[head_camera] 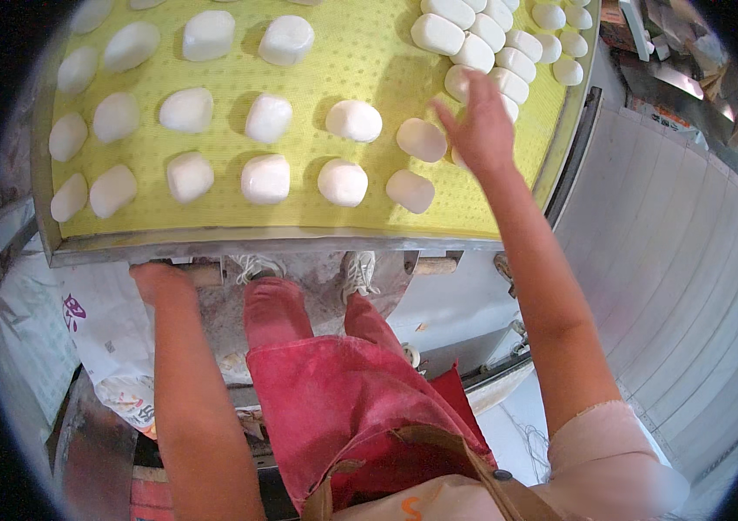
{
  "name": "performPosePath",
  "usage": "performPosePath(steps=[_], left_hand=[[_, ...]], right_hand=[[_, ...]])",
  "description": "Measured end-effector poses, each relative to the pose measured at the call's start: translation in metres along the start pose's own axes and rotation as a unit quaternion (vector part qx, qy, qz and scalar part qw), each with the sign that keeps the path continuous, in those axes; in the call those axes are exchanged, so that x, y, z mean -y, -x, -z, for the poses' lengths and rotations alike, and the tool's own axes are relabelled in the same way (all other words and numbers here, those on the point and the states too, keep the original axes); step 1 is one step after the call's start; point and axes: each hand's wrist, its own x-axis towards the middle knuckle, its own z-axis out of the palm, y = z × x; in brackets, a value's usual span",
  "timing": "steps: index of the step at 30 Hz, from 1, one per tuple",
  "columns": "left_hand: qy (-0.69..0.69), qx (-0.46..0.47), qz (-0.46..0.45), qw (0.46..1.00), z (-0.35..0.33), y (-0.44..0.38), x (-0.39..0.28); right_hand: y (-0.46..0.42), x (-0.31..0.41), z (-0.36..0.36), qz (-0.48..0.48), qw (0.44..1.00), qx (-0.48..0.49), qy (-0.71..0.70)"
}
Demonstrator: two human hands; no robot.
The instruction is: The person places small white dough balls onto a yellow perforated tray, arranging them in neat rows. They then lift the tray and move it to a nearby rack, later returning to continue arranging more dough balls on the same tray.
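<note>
White dough pieces (pixel 343 183) lie in spaced rows over the left and middle of a tray lined with yellow mesh (pixel 316 218). At the tray's upper right, more dough pieces (pixel 438 34) are packed close together, many touching. My right hand (pixel 483 124) is over the tray's right side, thumb apart from the fingers, beside the lower end of that group; it partly covers some pieces. Whether it touches one cannot be told. My left hand (pixel 161 281) is at the tray's near left edge, by a wooden handle or roller (pixel 206 275); its fingers are partly hidden under the rim.
A wide pale slatted surface (pixel 662 247) stands to the right of the tray. White printed sacks (pixel 108 319) are at the left below the tray. Another wooden roller or handle (pixel 436 266) shows under the near rim. My shoes (pixel 360 273) are on the floor below.
</note>
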Motion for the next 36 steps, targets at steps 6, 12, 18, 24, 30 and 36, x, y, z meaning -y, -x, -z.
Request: performPosePath(steps=[6, 12, 18, 24, 30, 36], left_hand=[[-0.062, 0.107, -0.246, 0.961, 0.005, -0.141, 0.091], [-0.202, 0.021, -0.242, 0.949, 0.011, -0.089, 0.067], [0.13, 0.021, -0.024, 0.991, 0.004, -0.016, 0.018], [0.188, 0.051, -0.007, 0.981, 0.007, -0.018, 0.017], [0.153, 0.039, -0.04, 0.987, 0.005, -0.022, 0.021], [0.02, 0.027, -0.063, 0.997, 0.011, -0.03, 0.026]], right_hand=[[-0.007, -0.028, -0.023, -0.035, 0.999, 0.006, 0.033], [0.004, -0.017, -0.009, -0.047, 0.993, 0.014, 0.105], [-0.026, 0.0, -0.024, -0.146, 0.977, 0.141, 0.065], [-0.037, 0.025, -0.01, 0.072, 0.993, 0.054, 0.07], [-0.053, 0.065, -0.028, 0.101, 0.991, 0.084, 0.037], [-0.073, 0.096, -0.032, 0.075, 0.983, 0.14, 0.089]])
